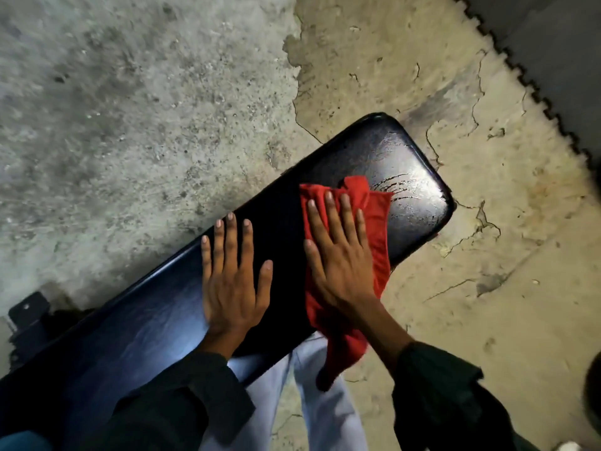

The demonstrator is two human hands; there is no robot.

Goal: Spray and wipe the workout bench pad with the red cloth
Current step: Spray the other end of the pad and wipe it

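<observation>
I am in the wiping step: my right hand (341, 255) lies flat with fingers spread on the red cloth (374, 222), pressing it onto the black bench pad (156, 307) a little short of its far rounded end. One tail of the cloth hangs off the pad's near edge. My left hand (232, 281) is spread too, palm down on the bare pad just beside the cloth, bracing, holding nothing. Beyond the cloth the far end shines wet, with streaks in the film, so I judge the next move is to push the cloth out over that patch, then work back along the pad. No spray bottle is in view. Below is a cracked, worn concrete floor (130, 125); a dark interlocking mat (553, 53) borders it at the upper right.
</observation>
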